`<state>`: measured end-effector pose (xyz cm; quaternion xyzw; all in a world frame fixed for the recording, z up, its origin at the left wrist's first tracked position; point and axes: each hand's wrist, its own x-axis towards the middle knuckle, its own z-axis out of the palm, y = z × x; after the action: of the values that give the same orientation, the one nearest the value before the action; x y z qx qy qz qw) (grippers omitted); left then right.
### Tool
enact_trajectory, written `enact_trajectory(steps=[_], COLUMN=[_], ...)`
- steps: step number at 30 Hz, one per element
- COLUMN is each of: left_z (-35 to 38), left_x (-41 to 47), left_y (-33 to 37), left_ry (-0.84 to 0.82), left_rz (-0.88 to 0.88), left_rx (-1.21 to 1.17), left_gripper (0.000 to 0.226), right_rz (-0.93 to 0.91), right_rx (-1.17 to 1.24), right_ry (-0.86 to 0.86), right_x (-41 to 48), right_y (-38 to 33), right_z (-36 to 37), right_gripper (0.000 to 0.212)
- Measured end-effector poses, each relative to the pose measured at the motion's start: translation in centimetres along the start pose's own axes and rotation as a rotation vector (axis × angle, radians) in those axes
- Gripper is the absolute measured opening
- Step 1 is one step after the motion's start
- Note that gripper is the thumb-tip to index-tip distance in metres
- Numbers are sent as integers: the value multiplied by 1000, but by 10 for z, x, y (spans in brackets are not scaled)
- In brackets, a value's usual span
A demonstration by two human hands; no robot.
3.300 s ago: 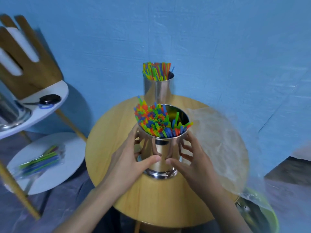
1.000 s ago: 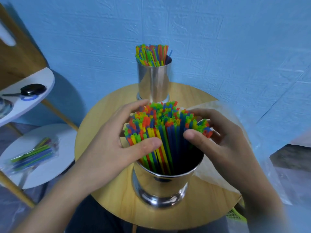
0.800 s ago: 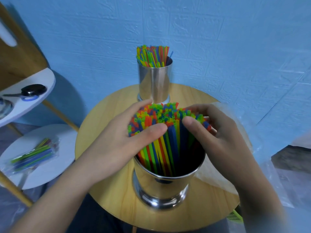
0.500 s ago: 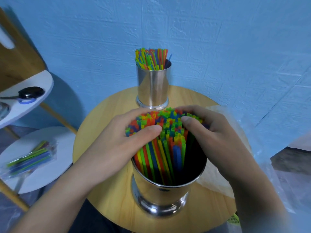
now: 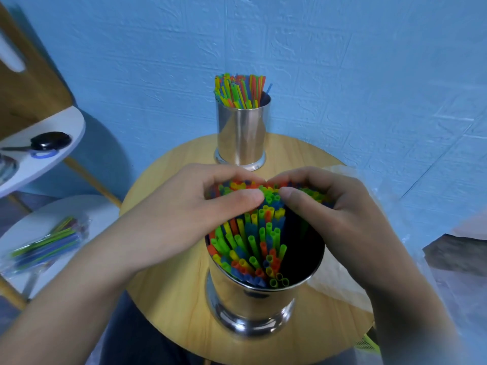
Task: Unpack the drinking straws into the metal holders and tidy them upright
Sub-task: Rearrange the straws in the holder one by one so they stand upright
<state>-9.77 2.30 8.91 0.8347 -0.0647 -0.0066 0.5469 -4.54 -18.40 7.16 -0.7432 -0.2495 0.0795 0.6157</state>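
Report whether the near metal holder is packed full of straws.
Not full. The straws crowd the left side of the near metal holder; its right side shows a dark, empty gap.

This is looking like a small, home-like corner of a room. A blue textured wall (image 5: 342, 75) with a faint brick pattern is closing off the far side. A small round light-wood side table (image 5: 168, 299) is standing just before it, carrying a near shiny metal holder (image 5: 253, 304) and a far shiny metal holder (image 5: 242, 133), both bristling with bright plastic drinking straws (image 5: 253, 246). At the left, a white two-tier stand (image 5: 71, 127) on slanting wooden legs is bearing a clear packet of straws (image 5: 47, 243) on its lower shelf.
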Motion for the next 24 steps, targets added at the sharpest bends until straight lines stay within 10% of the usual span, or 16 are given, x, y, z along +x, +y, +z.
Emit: enact_trajectory(steps=[24], left_z=[5], left_x=[7], left_y=[18], left_ry=[121], left_rz=[170], left_rx=[143], left_gripper=[18], right_rz=[-219], right_rx=[-44], right_ry=[133], right_x=[-1], right_y=[-7], right_z=[3], right_gripper=[4])
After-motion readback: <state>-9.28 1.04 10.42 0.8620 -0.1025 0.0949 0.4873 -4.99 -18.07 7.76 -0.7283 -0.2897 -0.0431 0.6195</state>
